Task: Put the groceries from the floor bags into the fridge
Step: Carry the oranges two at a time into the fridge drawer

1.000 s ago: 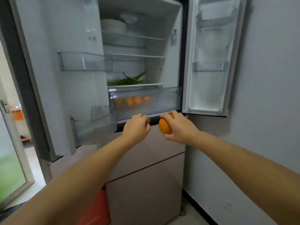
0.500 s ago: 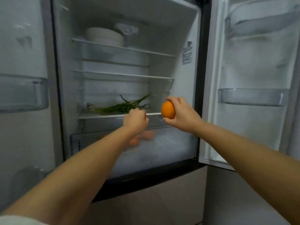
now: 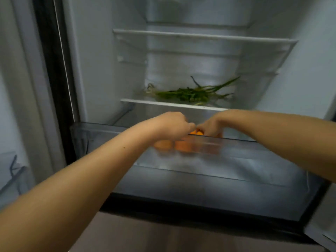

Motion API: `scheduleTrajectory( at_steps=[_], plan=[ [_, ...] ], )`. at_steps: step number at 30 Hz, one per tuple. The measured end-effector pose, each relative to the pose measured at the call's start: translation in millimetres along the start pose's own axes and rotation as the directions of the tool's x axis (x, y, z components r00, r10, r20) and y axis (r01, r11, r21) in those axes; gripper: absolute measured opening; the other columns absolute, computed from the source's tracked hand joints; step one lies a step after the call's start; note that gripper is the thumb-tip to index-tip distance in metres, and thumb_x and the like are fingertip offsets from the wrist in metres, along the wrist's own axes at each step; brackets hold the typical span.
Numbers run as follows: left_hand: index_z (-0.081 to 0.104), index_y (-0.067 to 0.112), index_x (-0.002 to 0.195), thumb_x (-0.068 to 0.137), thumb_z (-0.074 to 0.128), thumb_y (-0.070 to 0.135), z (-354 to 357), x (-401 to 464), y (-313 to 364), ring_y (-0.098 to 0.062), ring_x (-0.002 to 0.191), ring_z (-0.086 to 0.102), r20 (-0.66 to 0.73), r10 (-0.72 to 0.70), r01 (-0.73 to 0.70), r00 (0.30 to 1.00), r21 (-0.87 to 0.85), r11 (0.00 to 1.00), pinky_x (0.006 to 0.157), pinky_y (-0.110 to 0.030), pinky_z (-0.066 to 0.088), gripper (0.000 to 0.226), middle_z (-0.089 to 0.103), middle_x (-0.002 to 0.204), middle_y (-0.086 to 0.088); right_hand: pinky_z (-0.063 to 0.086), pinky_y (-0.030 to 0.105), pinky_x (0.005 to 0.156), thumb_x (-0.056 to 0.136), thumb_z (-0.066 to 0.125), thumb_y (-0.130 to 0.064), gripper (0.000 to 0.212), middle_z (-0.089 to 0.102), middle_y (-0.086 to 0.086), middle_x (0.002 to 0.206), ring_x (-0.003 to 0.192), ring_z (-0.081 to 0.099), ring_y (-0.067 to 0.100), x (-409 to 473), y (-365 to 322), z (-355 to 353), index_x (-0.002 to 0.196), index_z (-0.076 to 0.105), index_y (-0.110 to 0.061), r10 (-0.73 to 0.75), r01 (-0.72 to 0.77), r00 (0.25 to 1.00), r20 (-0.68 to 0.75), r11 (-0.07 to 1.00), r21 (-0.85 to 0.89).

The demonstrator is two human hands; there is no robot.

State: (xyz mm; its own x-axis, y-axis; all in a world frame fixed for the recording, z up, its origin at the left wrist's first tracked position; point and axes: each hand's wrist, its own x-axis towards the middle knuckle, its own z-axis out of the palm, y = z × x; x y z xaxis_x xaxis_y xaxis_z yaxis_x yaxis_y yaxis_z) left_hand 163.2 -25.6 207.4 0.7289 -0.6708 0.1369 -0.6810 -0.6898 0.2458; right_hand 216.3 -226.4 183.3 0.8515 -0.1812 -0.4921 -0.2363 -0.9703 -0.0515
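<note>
Both my hands reach over the front rim of the clear crisper drawer point(image 3: 94, 131) low in the open fridge. My right hand point(image 3: 211, 124) grips an orange point(image 3: 197, 132), which shows just under its fingers above the rim. My left hand point(image 3: 174, 126) is a curled fist beside it, knuckles almost touching the right hand; I see nothing in it. Several more oranges point(image 3: 182, 146) lie inside the drawer, blurred through its clear front.
A bunch of green onions point(image 3: 192, 93) lies on the glass shelf point(image 3: 138, 101) right above the drawer. Another shelf point(image 3: 200, 36) sits higher. The left door's bin point(image 3: 14, 171) juts in at the left. A dark ledge point(image 3: 200, 210) runs under the drawer.
I have come closer to the fridge. Both hands dropped from shelf height to the drawer's rim, and the orange went down with my right hand.
</note>
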Motion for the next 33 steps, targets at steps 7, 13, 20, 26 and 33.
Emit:
scheduleTrajectory(
  at_steps=[7,13,20,26,33],
  plan=[
    [0.064,0.005,0.105,0.097,0.036,0.033,5.8,3.2,-1.7,-0.032,0.103,0.055,-0.009,-0.024,0.023,1.000,-0.041,0.999,0.074,-0.031,0.036,0.041,0.060,0.108,-0.017,0.049,0.052,0.095,0.062,0.079,-0.042,0.036,0.068,0.006,0.097,0.096,0.065,0.028,18.4,8.2,14.5,0.087,0.061,-0.024,-0.045,0.071,0.987,0.157,0.984,-0.162],
    [0.067,0.007,0.099,0.096,0.037,0.037,6.6,1.1,-5.2,-0.029,0.093,0.058,-0.087,0.004,-0.009,0.996,-0.060,0.998,0.078,-0.033,0.044,0.043,0.065,0.100,-0.014,0.048,0.047,0.095,0.069,0.077,-0.042,0.056,0.062,0.015,0.121,0.107,0.060,0.031,-6.8,2.8,7.4,0.112,0.062,-0.010,0.025,-0.014,0.955,0.295,0.999,-0.040],
    [0.050,0.017,0.071,0.098,0.031,0.037,12.0,-27.7,-3.6,-0.026,0.078,0.053,-0.443,0.168,-0.147,0.880,0.082,0.986,0.057,-0.031,0.031,0.038,0.057,0.076,-0.001,0.056,0.039,0.076,0.097,0.047,-0.033,0.026,0.067,0.004,0.106,0.091,0.067,0.020,-126.1,-36.3,16.6,0.103,0.061,-0.013,-0.121,0.361,0.705,-0.699,0.910,0.206],
    [0.056,0.017,0.041,0.084,0.037,0.030,40.1,-39.4,-19.8,-0.021,0.039,0.054,-0.719,0.339,-0.042,0.607,0.397,0.917,0.041,-0.018,0.022,0.048,0.055,0.040,0.001,0.036,0.033,0.062,0.096,0.018,-0.050,0.053,0.070,0.009,0.086,0.089,0.062,0.033,-170.1,-42.2,107.3,0.072,0.055,-0.022,0.020,-0.066,0.400,-0.916,0.998,-0.007],
    [0.053,0.017,0.038,0.083,0.038,0.029,42.1,-32.2,-21.3,-0.021,0.034,0.049,-0.729,0.398,-0.059,0.557,0.444,0.894,0.043,-0.017,0.019,0.049,0.051,0.036,0.002,0.029,0.029,0.056,0.080,0.002,-0.046,0.075,0.069,0.014,0.072,0.071,0.065,0.037,-157.5,-37.3,117.1,0.068,0.066,-0.009,-0.012,-0.191,0.202,-0.979,0.980,-0.052]
  ],
)
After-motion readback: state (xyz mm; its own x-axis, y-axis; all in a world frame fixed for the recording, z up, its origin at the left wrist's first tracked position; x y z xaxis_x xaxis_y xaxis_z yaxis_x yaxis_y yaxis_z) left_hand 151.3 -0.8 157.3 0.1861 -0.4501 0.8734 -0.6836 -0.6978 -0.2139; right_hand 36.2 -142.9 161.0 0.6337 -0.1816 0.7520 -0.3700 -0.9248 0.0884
